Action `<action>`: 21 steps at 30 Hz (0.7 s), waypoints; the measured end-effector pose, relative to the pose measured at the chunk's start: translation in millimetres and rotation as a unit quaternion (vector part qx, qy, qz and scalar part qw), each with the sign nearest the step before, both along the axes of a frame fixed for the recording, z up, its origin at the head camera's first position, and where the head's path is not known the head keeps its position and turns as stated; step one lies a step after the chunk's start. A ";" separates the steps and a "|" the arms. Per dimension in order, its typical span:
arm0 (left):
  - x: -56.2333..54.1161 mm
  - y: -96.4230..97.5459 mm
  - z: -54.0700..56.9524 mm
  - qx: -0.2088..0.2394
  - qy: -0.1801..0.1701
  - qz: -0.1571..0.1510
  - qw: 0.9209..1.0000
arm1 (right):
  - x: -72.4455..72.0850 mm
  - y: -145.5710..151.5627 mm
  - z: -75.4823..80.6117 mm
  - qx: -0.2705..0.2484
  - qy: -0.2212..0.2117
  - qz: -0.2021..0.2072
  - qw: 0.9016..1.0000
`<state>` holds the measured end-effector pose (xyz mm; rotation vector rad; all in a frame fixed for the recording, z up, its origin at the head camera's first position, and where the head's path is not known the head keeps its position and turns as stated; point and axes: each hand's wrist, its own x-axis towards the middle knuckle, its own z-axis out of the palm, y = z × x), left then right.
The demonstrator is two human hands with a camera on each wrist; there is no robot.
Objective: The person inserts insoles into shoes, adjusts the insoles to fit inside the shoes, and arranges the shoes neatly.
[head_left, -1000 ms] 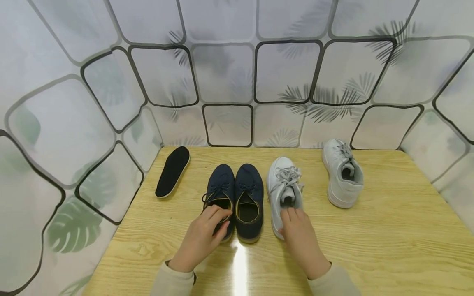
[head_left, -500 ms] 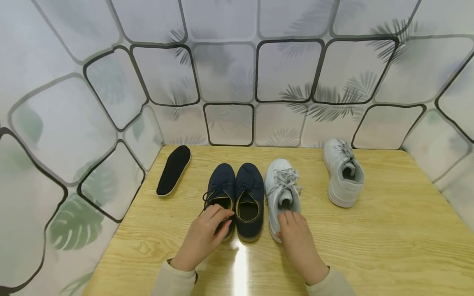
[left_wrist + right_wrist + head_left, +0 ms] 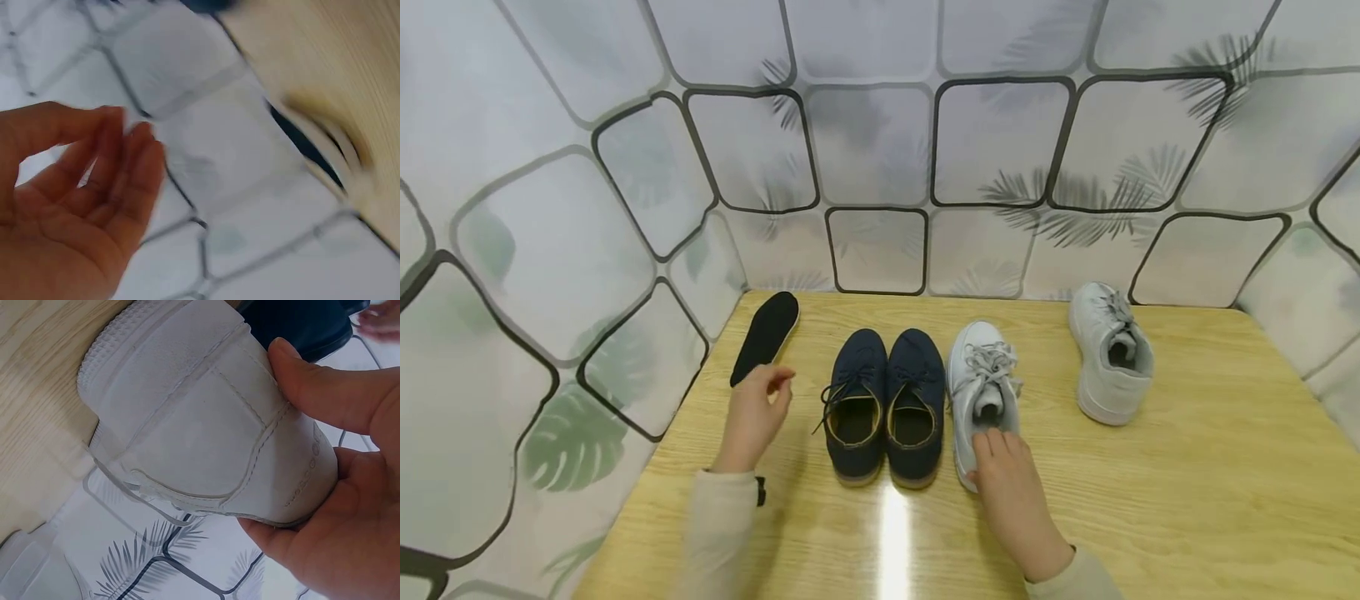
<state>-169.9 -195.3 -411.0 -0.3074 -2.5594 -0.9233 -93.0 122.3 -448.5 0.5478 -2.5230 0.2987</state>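
Note:
My left hand is in the air by the near end of a black insole at the table's far left. In the left wrist view the fingers and thumb of the left hand are loosely bent with nothing between them. My right hand grips the heel of a white sneaker, which points away from me. The right wrist view has the thumb on one side of this sneaker and fingers round its heel collar. Two navy lace-up shoes stand side by side, left of the sneaker.
A second white sneaker stands apart at the back right, slightly turned. The wooden table meets patterned walls at the back and both sides. The sneaker on the right also shows partly in the right wrist view.
My left hand has left the left navy shoe and moved left and forward, toward the insole. The right hand stays on the white sneaker, which has shifted slightly left, close against the navy pair.

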 end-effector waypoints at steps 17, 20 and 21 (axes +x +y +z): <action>-99.9 -69.2 -50.9 -0.151 -0.272 0.161 0.937 | 5.3 -1.3 -3.3 -0.017 -0.001 -0.004 1.000; -103.8 -71.1 -48.1 -0.158 -0.272 0.168 0.934 | 2.3 -3.0 -3.3 -0.027 0.009 -0.002 1.000; -104.8 -71.7 -47.1 -0.159 -0.272 0.170 0.934 | 1.3 -3.5 -3.3 -0.029 0.012 -0.002 1.000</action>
